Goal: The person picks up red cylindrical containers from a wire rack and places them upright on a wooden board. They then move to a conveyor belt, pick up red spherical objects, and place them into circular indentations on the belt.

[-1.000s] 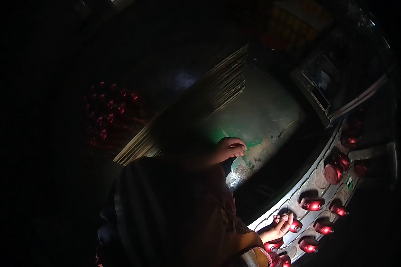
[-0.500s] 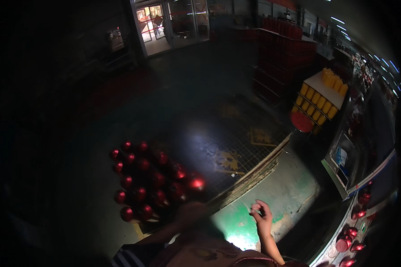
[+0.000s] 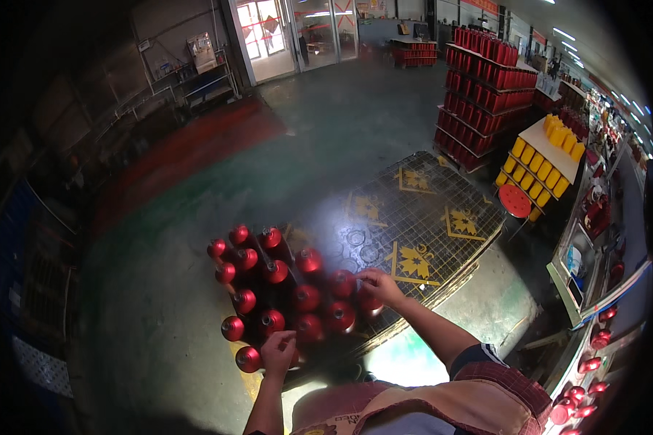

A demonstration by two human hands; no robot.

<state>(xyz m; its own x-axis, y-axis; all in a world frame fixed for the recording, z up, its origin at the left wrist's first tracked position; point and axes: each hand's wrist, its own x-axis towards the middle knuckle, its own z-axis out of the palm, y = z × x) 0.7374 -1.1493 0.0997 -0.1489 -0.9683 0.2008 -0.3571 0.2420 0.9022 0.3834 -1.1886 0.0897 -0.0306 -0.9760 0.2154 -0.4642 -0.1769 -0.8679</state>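
Your left hand [image 3: 278,353] and right hand [image 3: 379,284] rest on the red yarn cones [image 3: 290,297] — fingers curled, grip unclear. The pallet [image 3: 428,217] is mostly bare — plenty left.

Red bobbins [image 3: 283,290] stand tightly packed (narrow gaps); floor [image 3: 159,304] leftward open.

Red thread bobbins [image 3: 306,297], wound smooth with a satin sheen and bright highlights on their domed tops, are seen under and between the left hand [image 3: 278,352] and right hand [image 3: 379,286]. Beyond the right hand, a dark metal grid pallet [image 3: 428,217] of fine wire mesh is noted, dull, with yellow painted marks. The concrete floor [image 3: 326,138] around the grip is coated green, worn and faintly glossy; the sleeve [image 3: 500,377] behind the right hand is matt checked cloth.
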